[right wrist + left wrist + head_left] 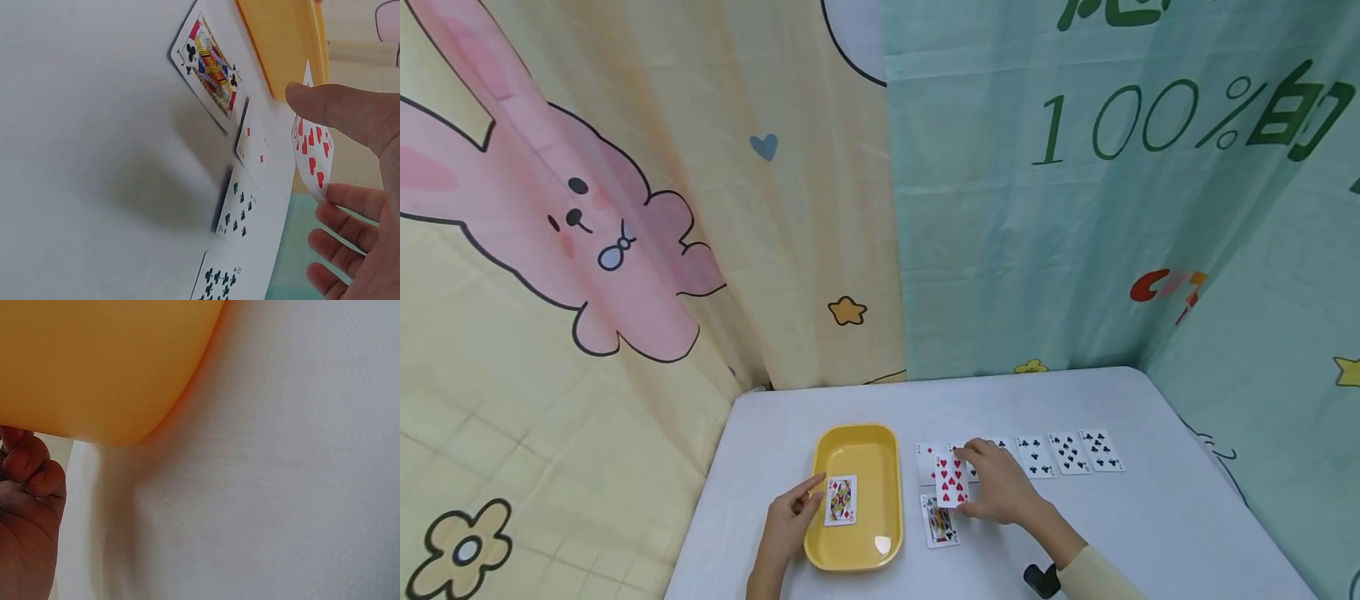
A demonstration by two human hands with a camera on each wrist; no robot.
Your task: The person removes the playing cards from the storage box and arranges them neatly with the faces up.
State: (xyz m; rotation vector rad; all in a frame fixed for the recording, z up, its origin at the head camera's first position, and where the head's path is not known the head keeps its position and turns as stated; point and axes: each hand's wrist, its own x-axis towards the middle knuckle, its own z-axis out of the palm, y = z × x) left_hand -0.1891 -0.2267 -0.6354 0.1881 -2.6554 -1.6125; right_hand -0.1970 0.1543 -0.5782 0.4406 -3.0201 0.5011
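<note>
My right hand [1002,485] holds a hearts playing card [952,481] by its edges, thumb on one end and index finger on the other. The card is raised above the table and overlaps a diamonds card [926,454] in the head view. Just below it lies a jack of clubs [211,65], face up. My left hand [788,522] is at the left side of a yellow tray [871,467], gripping its rim with curled fingers and thumb. Inside the tray a face card [841,501] lies face up beside those fingers.
A row of black-suit cards, among them a clubs card [1102,451] at the far end, runs right from the diamonds card. The white table [1000,408] meets printed curtains [1015,275] at the back. A black device [1041,581] sits at my right wrist.
</note>
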